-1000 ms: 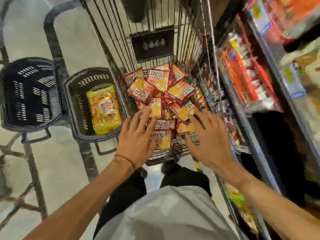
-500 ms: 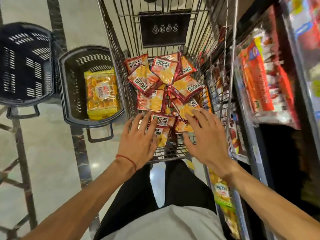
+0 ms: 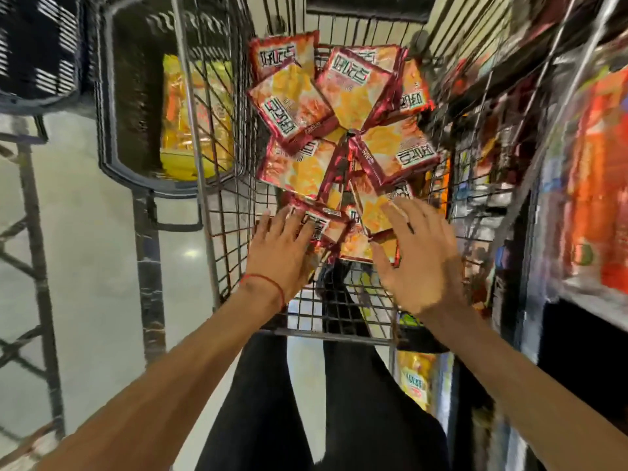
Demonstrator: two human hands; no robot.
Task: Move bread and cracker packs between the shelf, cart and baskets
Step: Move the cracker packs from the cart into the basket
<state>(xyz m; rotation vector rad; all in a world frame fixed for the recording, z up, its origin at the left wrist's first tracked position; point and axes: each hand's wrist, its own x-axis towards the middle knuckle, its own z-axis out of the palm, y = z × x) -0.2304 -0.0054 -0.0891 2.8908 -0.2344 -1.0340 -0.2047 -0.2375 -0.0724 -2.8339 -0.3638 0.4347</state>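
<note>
The left hand point(image 3: 283, 248) lies flat with all fingers straight and spread. Its fingertips rest on the nearest of the cracker packs point(image 3: 343, 130) and grip nothing. A red string point(image 3: 268, 283) circles its wrist.

The right hand point(image 3: 419, 263) is just beside it, palm down, with fingers straight and fanned wide. It reaches over the near edge of the same pile. Its thumb touches the lowest pack, but I cannot tell whether the other fingers press down or hover just above. It holds nothing.

The cracker packs are red and orange foil. They lie in a loose overlapping heap on the wire floor of the cart point(image 3: 234, 215). The heap starts under both sets of fingertips and spreads away ahead of the hands. The 2 nearest packs sit between the hands.

To the left of the left hand, beyond the cart's wire wall, a dark basket point(image 3: 112, 168) stands on the pale floor point(image 3: 85, 266). It holds 1 yellow pack point(image 3: 176, 107). A second basket point(image 3: 30, 62), also dark, stands further left, and its contents are out of view.

To the right of the right hand, just past the cart's other wall, a shelf point(image 3: 577, 290) carries blurred orange and red packets.
</note>
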